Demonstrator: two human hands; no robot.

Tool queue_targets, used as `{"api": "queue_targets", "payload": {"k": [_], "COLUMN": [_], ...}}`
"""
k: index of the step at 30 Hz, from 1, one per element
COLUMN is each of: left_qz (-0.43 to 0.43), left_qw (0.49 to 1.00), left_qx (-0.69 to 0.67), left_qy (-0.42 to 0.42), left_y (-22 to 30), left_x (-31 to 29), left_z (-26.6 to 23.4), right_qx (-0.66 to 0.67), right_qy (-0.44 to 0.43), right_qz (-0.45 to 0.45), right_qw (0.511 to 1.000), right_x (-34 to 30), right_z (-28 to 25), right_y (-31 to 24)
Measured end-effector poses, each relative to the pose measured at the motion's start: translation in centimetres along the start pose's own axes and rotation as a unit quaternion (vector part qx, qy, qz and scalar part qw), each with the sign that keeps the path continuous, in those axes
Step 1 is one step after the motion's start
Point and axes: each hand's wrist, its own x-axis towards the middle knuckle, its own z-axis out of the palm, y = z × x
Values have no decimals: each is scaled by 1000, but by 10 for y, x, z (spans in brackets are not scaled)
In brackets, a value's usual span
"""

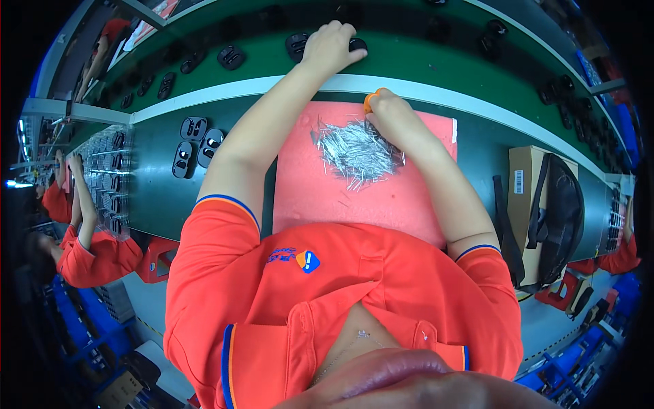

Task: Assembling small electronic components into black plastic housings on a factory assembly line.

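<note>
My left hand (pixel 330 49) reaches across to the green conveyor belt. Its thumb and fingers close about a small black case (pixel 357 45), which they partly hide. Another black case (pixel 297 46) lies just left of this hand. My right hand (pixel 391 114) is closed around a tool with an orange loop handle (pixel 371 101); the rest of the tool is hidden by the hand. Below it, a heap of thin silver strips (pixel 357 153) is spread on a pink foam mat (pixel 300 198).
A white rail (pixel 272 84) separates the table from the belt (pixel 402 58). Three open black cases (pixel 194 128) lie at left, near stacked clear trays (pixel 109 163). A cardboard box (pixel 520 180) and a black bag (pixel 562 211) stand at right. Other people in red shirts (pixel 102 259) work at the left.
</note>
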Motion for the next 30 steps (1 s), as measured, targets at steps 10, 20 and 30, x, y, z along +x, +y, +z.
{"api": "queue_targets", "payload": {"k": [10,20,30], "left_qz": [24,-223,-72], "left_qw": [999,837,931], "left_qx": [-44,-500,-358], "left_qy": [15,12,-6], "left_y": [-17,8,10], "left_x": [-31,-89,-87], "left_z": [24,14,22], "right_qx": [36,406,495], "right_qy": [-30,98,254], "right_qz": [20,187,153], "right_qw": [999,889,817], "right_x": [3,21,30], "right_z": [9,34,28], "right_y": [14,50,45]}}
